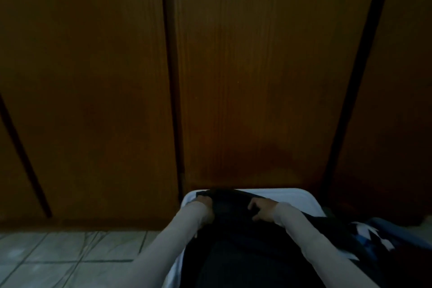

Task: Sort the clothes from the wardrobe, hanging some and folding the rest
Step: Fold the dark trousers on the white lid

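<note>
The person leans over a white surface (301, 196) set against the closed wardrobe doors (257, 77), with a dark garment (233, 229) spread across it under both hands. The left hand (205, 206) sits at the garment's far left corner, its fingers curled over the edge and holding the cloth. The right hand (263, 210) lies on top of the fabric to the right, fingers bent and spread, pressing down; the dim light hides whether they pinch a fold or only press. The step in hand looks like folding. To do it well, the left fingers should keep the corner taut while the right hand smooths the cloth away from them, flattening creases before any fold is made. The fold line should then run straight between the two hands, edges matched. A patterned blue and white cloth (374, 238) lies just right of the right hand and could get caught up, so the garment ought to be kept apart from it.
</note>
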